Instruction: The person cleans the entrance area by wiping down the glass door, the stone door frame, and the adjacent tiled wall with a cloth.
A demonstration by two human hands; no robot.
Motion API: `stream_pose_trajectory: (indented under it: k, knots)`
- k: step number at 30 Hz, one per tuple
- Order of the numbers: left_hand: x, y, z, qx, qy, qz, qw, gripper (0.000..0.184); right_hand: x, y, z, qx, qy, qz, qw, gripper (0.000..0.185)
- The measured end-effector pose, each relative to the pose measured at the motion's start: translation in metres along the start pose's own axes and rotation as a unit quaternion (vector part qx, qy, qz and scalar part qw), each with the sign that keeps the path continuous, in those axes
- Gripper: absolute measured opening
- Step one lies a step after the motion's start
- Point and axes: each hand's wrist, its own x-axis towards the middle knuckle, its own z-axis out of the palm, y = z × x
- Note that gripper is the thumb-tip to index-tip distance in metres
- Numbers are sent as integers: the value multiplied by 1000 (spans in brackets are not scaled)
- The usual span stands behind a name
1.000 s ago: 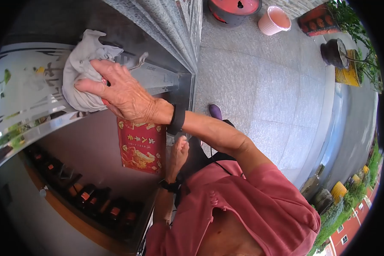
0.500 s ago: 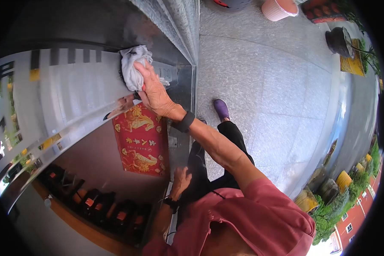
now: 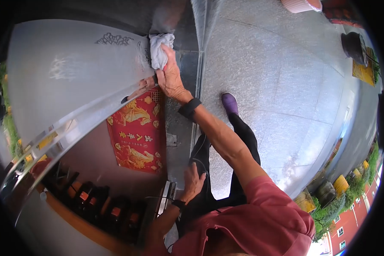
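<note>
My right hand (image 3: 171,79), a dark band round its wrist, is closed on a bunched pale grey cloth (image 3: 160,51). The cloth is pressed against a shiny, reflective panel (image 3: 89,81), near its corner beside a dark frame strip (image 3: 185,68). Part of the cloth is covered by my fingers. My left hand (image 3: 194,183) hangs low beside my dark-trousered leg, fingers loosely stretched and apart, with nothing in it. That wrist also carries a dark band.
A red mat with gold figures (image 3: 136,132) lies behind the panel's edge. Several dark objects (image 3: 87,196) stand along a wooden edge. Grey paving (image 3: 277,85) spreads to the right, with a pink-white pot (image 3: 302,5), a dark planter (image 3: 353,46) and my purple shoe (image 3: 230,103).
The view has turned and shifted. My right hand and the cloth appear farther up and right, still on the panel. My left hand has moved right, over my leg.
</note>
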Motion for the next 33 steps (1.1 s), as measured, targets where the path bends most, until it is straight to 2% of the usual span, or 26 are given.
stream_pose_trajectory:
  k: [4, 7, 9, 16, 19, 22, 23, 26, 27, 30, 31, 33]
  knots:
    - [6, -1, 3, 1, 17, 1, 1000, 70, -9, 53, 10, 26, 35, 17, 999, 64]
    - [11, -3, 2, -15, 40, 27, 999, 61, -19, 98, 22, 29, 69, 41, 996, 63]
    - [13, -2, -1, -21, 55, 41, 997, 55, -24, 125, 27, 42, 71, 72, 994, 61]
    - [24, -1, -1, -65, 49, 22, 996, 55, -41, 233, 40, 45, 70, 178, 980, 60]
    - [28, 2, -3, -95, 49, 22, 994, 52, -43, 269, 42, -3, 57, 174, 983, 60]
    - [32, 3, -1, -105, 62, 39, 992, 50, -45, 307, 39, -38, -10, 365, 930, 63]
    - [33, 2, 0, -103, 68, 49, 991, 50, -43, 324, 42, 30, -15, 520, 853, 66]
    - [31, 6, 2, -108, 81, 47, 990, 50, -49, 317, 45, -34, -30, 536, 843, 65]
    - [28, 8, 2, -109, 75, 40, 990, 50, -52, 304, 41, 48, -8, 548, 835, 59]
    - [29, 9, 3, -111, 71, 36, 991, 51, -49, 266, 34, 32, -25, 582, 812, 52]
    - [28, 8, 3, -110, 69, 35, 991, 51, -46, 244, 31, 26, -24, 592, 805, 44]
    - [24, 6, 7, -102, 74, 35, 991, 51, -60, 234, 40, 47, 18, 557, 829, 41]
